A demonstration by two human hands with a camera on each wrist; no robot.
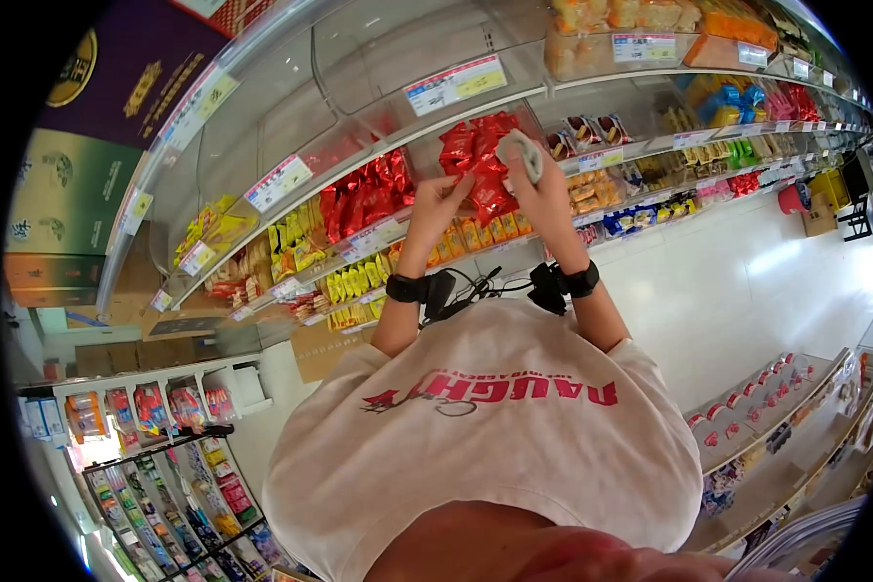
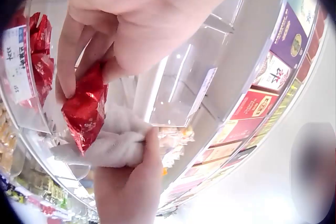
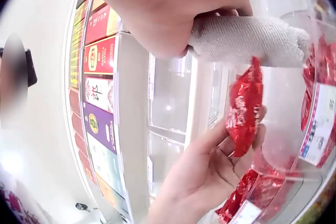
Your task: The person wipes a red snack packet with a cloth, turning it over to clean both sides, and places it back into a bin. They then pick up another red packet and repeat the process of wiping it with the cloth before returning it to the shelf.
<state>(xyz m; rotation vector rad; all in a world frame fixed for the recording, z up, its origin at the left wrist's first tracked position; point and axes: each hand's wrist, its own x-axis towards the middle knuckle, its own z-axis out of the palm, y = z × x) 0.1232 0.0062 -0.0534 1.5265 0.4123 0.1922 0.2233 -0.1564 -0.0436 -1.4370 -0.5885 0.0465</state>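
Note:
My left hand (image 1: 438, 206) pinches a shiny red packet (image 2: 86, 109) between thumb and fingers, and the packet (image 3: 245, 109) stands out from the fingertips in the right wrist view. My right hand (image 1: 543, 199) grips a folded grey-white cloth (image 1: 522, 155), its fingers curled round it. The cloth (image 3: 249, 40) is just above the red packet in the right wrist view; whether they touch, I cannot tell. Both hands are in front of a clear shelf bin with more red packets (image 1: 475, 145). In the left wrist view the cloth (image 2: 113, 145) lies behind the packet.
Red packets (image 1: 367, 194) fill a bin to the left, with yellow snack packs (image 1: 296, 242) beyond. Price tags (image 1: 456, 84) line the shelf edge. Boxed goods (image 1: 63, 194) stand at the far left, bread packs (image 1: 626, 15) at upper right. A pale floor (image 1: 689, 262) lies right of the shelves.

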